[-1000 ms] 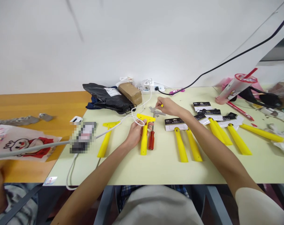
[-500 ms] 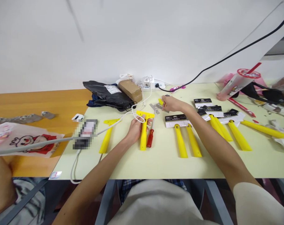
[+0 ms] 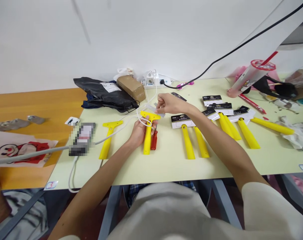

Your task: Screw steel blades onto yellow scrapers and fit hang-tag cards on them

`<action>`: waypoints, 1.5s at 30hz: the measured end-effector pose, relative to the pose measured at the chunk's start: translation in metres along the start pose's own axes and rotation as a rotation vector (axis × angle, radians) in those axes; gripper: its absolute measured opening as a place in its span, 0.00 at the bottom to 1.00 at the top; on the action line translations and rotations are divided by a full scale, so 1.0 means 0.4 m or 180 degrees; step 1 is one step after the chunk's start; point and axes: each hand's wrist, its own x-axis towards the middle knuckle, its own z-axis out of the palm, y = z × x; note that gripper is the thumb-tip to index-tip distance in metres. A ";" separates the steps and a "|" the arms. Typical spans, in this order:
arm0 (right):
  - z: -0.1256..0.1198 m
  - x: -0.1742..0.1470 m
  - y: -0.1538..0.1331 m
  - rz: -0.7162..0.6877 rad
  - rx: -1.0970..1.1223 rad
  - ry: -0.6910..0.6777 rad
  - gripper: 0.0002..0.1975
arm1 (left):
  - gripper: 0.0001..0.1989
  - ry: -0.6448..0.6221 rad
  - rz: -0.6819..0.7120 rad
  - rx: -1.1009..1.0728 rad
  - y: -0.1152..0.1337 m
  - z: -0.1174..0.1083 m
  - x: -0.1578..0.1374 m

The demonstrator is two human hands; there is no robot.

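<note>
My left hand [image 3: 138, 132] is closed around a yellow scraper [image 3: 147, 140] with a T-shaped head, held upright just over the table. My right hand [image 3: 167, 102] is pinched beyond and slightly right of the scraper's head; whatever sits between its fingertips is too small to make out. Thin metal blades [image 3: 151, 107] lie partly hidden around those fingertips. Against the held scraper's right side is a red-handled screwdriver [image 3: 153, 140], its shaft mostly covered. A white cable loops across the scraper's head. Another yellow scraper [image 3: 107, 141] rests left of my left hand.
Several yellow handles [image 3: 188, 143] with black-and-white cards lie on the right. At the back are a black plastic bag [image 3: 104, 95], a cardboard box [image 3: 131, 87] and a power strip [image 3: 151, 80]. A cup [image 3: 251, 80] stands far right. Another person's arm shows at left.
My right hand has come from the blades at the back towards the scraper's head, fingers pinched. My left hand keeps hold of the scraper. The whole view has shifted slightly.
</note>
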 end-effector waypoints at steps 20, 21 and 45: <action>-0.008 0.001 0.012 -0.0022 0.0214 -0.0037 0.27 | 0.19 -0.0202 0.0014 -0.0078 -0.013 -0.014 0.004; -0.010 0.000 0.014 -0.0031 0.0207 -0.0018 0.27 | 0.20 -0.0210 0.0010 -0.0084 -0.013 -0.015 0.004; 0.014 0.009 0.010 0.0051 0.0514 0.0154 0.27 | 0.19 -0.0084 -0.0036 0.0021 0.007 -0.001 -0.009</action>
